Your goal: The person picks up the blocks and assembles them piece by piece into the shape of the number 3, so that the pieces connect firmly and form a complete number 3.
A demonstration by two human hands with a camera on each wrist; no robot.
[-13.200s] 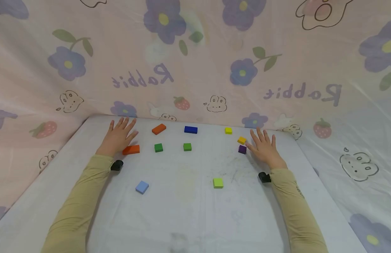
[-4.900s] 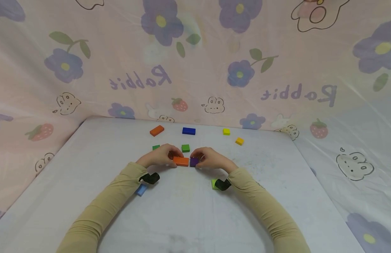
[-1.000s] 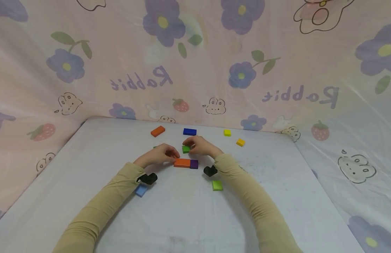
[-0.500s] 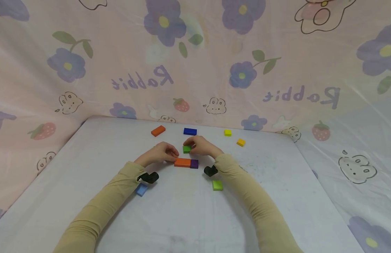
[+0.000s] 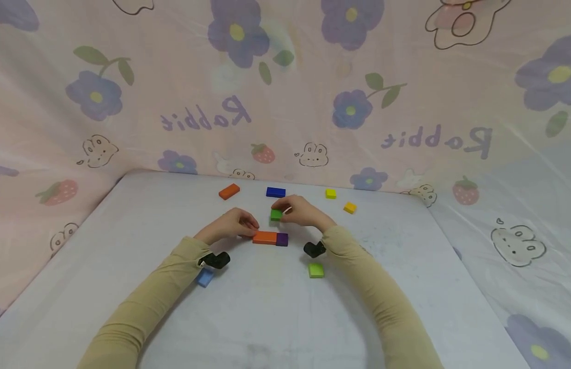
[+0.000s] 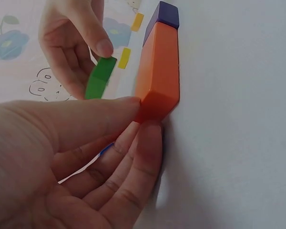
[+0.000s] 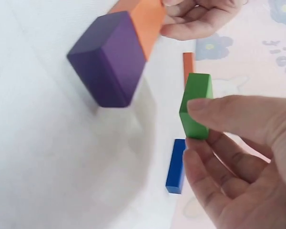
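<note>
An orange block (image 5: 264,238) and a purple block (image 5: 282,240) lie end to end on the table, touching. My left hand (image 5: 229,224) is at the orange block's left end; in the left wrist view the thumb (image 6: 119,109) and a fingertip pinch that end. Just behind this pair, my right hand (image 5: 301,211) holds a green block (image 5: 276,214). The right wrist view shows the green block (image 7: 196,105) between thumb and fingers, close over the table. A darker green block seen earlier is hidden behind my left hand.
Along the back lie a red-orange block (image 5: 229,191), a dark blue block (image 5: 276,192), a yellow block (image 5: 330,193) and an amber block (image 5: 350,207). Nearer are a light blue block (image 5: 205,277), partly under the left forearm, and a lime block (image 5: 315,270). A patterned curtain (image 5: 285,102) closes the back.
Orange and purple blocks came from opposite sides to the middle and now touch. The right hand let go of the purple block, took the green one and has just shifted it slightly rightward.
</note>
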